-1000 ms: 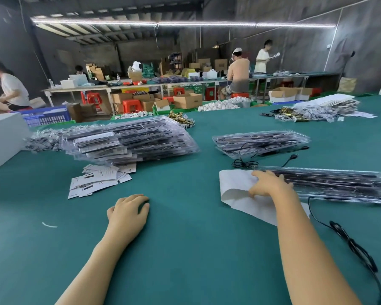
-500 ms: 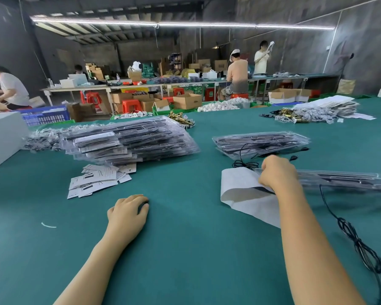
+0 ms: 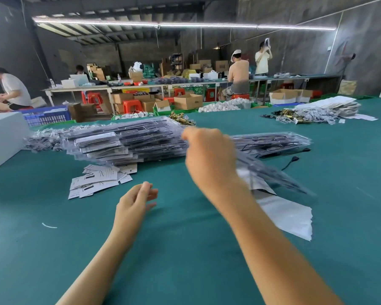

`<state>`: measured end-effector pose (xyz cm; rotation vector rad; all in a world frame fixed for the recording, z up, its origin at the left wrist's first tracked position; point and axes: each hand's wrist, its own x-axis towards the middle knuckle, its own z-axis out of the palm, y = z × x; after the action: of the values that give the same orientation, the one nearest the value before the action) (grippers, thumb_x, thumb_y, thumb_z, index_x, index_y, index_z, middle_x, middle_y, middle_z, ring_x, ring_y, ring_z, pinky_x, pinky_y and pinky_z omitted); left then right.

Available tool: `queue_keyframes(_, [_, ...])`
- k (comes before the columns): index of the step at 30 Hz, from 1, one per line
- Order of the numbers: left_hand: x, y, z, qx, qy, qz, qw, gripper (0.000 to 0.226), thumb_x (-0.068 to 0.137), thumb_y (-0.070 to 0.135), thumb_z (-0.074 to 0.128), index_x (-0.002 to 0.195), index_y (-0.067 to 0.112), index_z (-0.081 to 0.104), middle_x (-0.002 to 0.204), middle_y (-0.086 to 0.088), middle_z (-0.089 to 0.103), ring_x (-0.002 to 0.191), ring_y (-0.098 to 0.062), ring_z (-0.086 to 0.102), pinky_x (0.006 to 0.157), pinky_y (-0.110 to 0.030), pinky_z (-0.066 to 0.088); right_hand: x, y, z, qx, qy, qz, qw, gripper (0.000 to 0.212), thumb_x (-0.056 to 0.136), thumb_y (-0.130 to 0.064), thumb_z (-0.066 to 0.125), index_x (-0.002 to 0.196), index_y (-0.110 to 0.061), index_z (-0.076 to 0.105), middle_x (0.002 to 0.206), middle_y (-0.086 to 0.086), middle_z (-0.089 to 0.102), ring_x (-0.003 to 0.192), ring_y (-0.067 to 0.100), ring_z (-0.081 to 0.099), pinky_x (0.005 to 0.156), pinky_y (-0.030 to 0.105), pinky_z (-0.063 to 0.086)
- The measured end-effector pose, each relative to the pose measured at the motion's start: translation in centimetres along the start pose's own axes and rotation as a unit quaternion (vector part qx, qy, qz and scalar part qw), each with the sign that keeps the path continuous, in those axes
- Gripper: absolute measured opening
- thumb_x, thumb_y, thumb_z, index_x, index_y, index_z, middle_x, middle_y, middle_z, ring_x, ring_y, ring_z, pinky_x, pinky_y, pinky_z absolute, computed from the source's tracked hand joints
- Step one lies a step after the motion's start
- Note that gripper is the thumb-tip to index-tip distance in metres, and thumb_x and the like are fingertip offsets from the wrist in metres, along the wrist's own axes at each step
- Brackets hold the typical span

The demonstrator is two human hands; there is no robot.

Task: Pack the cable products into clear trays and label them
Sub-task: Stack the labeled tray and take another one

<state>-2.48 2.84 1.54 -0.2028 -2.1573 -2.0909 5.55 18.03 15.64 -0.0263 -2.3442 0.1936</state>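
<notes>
My right grip (image 3: pixel 209 159) holds a blurred clear tray (image 3: pixel 273 172) tilted above the table (image 3: pixel 185 249). My left grip (image 3: pixel 134 205) hovers, fingers loosely curled, holding nothing.

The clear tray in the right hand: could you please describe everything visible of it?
The clear tray is a long, flat pack of see-through plastic with dark cable parts inside, blurred by motion. The right hand grips its near end and holds it in the air, slanting down to the right above the white sheet on the green table.
</notes>
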Motion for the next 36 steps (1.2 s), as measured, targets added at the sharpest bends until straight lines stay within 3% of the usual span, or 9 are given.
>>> queue_keyframes(4, [-0.8, 2.6, 0.7, -0.301, -0.151, -0.154, 0.929, 0.05, 0.099, 0.047, 0.035, 0.083, 0.016, 0.071, 0.077, -0.005, 0.069, 0.072, -0.021, 0.069, 0.074, -0.036, 0.056, -2.9, -5.5, 2.1, -0.009, -0.122, -0.136, 0.983, 0.023, 0.075, 0.0, 0.061, 0.085, -0.019, 0.052, 0.084, 0.004, 0.065, 0.08, 0.028, 0.066, 0.05, 0.022, 0.023])
queue_keyframes(11, [-1.0, 2.3, -0.1, -0.266, -0.106, -0.161, 0.945, 0.024, 0.088, 0.001, 0.045, 0.07, 0.004, 0.061, 0.047, -0.001, 0.062, 0.043, -0.007, 0.062, 0.042, -0.021, 0.051, -3.0, -5.3, 3.3, 0.133, -0.326, -0.175, 0.92, 0.018, 0.09, -0.017, 0.057, 0.108, -0.014, 0.059, 0.089, 0.005, 0.06, 0.09, 0.027, 0.057, 0.067, 0.032, 0.043])
queue_keyframes(15, [-0.3, 2.7, -1.7, -0.338, -0.138, -0.252, 0.896, 0.026, 0.072, 0.007, 0.049, 0.065, 0.003, 0.073, 0.089, -0.02, 0.072, 0.078, -0.04, 0.071, 0.05, -0.035, 0.059, -0.2, -0.3, 0.4, 0.281, -0.267, -0.031, 0.921, 0.021, 0.091, -0.031, 0.059, 0.087, -0.013, 0.07, 0.078, 0.0, 0.072, 0.069, 0.009, 0.068, 0.066, 0.029, 0.058])
queue_keyframes(18, [0.1, 2.2, -2.9, -0.337, -0.113, -0.254, 0.899, 0.01, 0.07, 0.005, 0.046, 0.078, 0.006, 0.052, 0.089, -0.017, 0.071, 0.081, -0.05, 0.067, 0.045, -0.033, 0.057, 1.2, 6.9, -0.6, 0.09, -0.179, 0.118, 0.973, 0.023, 0.089, -0.02, 0.056, 0.072, -0.005, 0.062, 0.067, 0.01, 0.069, 0.063, 0.02, 0.07, 0.063, 0.039, 0.059])
queue_keyframes(21, [0.5, 1.6, -3.9, -0.331, -0.104, -0.231, 0.909, 0.021, 0.067, 0.007, 0.045, 0.087, 0.009, 0.048, 0.096, -0.018, 0.068, 0.069, -0.042, 0.07, 0.041, -0.029, 0.055, 0.4, 12.5, 0.1, -0.076, -0.344, 0.245, 0.903, 0.017, 0.085, -0.008, 0.051, 0.068, -0.005, 0.05, 0.061, 0.009, 0.06, 0.058, 0.025, 0.061, 0.063, 0.03, 0.054])
queue_keyframes(25, [1.2, 1.5, -5.7, -0.371, -0.077, -0.208, 0.902, 0.034, 0.053, 0.004, 0.054, 0.085, 0.014, 0.045, 0.097, -0.022, 0.069, 0.067, -0.042, 0.07, 0.04, -0.028, 0.054, -1.0, 14.5, 3.3, -0.101, -0.524, 0.163, 0.83, 0.047, 0.086, -0.054, 0.057, 0.118, -0.019, 0.061, 0.119, 0.001, 0.061, 0.104, 0.022, 0.059, 0.084, 0.032, 0.047])
queue_keyframes(28, [1.8, 1.0, -7.0, -0.412, -0.056, -0.182, 0.891, 0.072, 0.026, 0.005, 0.072, 0.095, 0.009, 0.053, 0.105, -0.018, 0.069, 0.076, -0.038, 0.072, 0.054, -0.031, 0.058, -2.1, 14.1, 6.5, -0.06, -0.567, 0.172, 0.803, 0.079, 0.082, -0.073, 0.044, 0.146, -0.03, 0.032, 0.152, -0.005, 0.033, 0.136, 0.022, 0.035, 0.1, 0.037, 0.033])
queue_keyframes(32, [1.8, 0.8, -7.6, -0.451, -0.078, -0.163, 0.874, 0.1, 0.014, 0.007, 0.079, 0.111, 0.009, 0.056, 0.098, -0.017, 0.073, 0.077, -0.032, 0.073, 0.05, -0.027, 0.058, -3.6, 13.6, 12.0, -0.028, -0.497, 0.187, 0.847, 0.098, 0.081, -0.079, 0.036, 0.153, -0.021, 0.005, 0.161, 0.002, -0.002, 0.147, 0.028, -0.001, 0.116, 0.048, 0.007])
queue_keyframes(36, [1.8, 0.4, -7.6, -0.491, -0.088, -0.156, 0.852, 0.107, 0.014, 0.005, 0.08, 0.118, 0.007, 0.057, 0.101, -0.017, 0.072, 0.075, -0.03, 0.072, 0.048, -0.027, 0.057, -3.0, 15.0, 15.0, -0.032, -0.434, 0.185, 0.881, 0.092, 0.083, -0.08, 0.027, 0.153, -0.024, 0.006, 0.161, 0.0, -0.004, 0.147, 0.026, -0.004, 0.116, 0.051, 0.002])
